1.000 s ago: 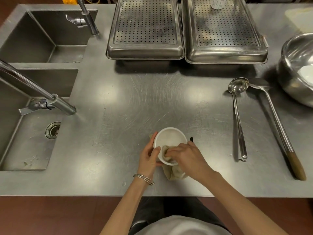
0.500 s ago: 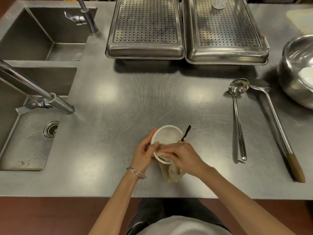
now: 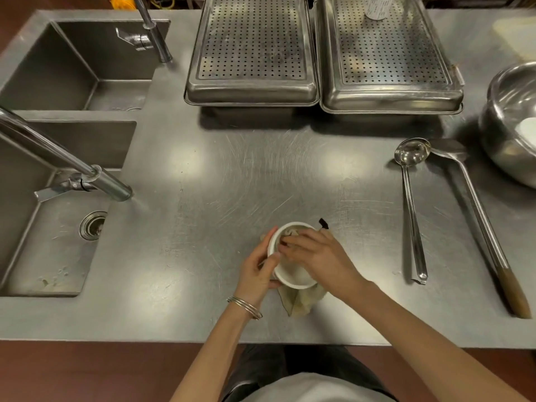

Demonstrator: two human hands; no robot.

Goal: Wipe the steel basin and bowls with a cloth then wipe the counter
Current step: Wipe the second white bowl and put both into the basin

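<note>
A small white bowl [image 3: 293, 275] sits at 6 o'clock on a steel desk [image 3: 246, 184], close to its near edge. The left grip [image 3: 258, 271] is curled round the bowl's left side, thumb at the rim, holding it. The right grip [image 3: 319, 256] lies across the bowl from the 3 o'clock side, its fingers nearly straight and pressing a beige cloth [image 3: 301, 300] into the bowl. The fingertips are blurred. The rest of the cloth hangs out under the bowl toward the viewer, and a short black strip [image 3: 323, 223] sticks out just beyond the bowl's far rim. Thin metal bangles [image 3: 245, 307] circle the left wrist.

At 3 o'clock lie a ladle [image 3: 411, 152] and a long spatula [image 3: 477, 210] with a wooden end, side by side, heads touching. Past them, at 2 o'clock, a big steel bowl [image 3: 510, 111] is cut off by the frame edge, with something white inside. At 12 o'clock stand two steel trays with holes – the left tray [image 3: 252, 53] and the right tray [image 3: 388, 53], edges touching. Two sinks fill 9 to 11 o'clock: the near sink [image 3: 58, 227] and the far sink [image 3: 87, 68], each with a tap.
</note>
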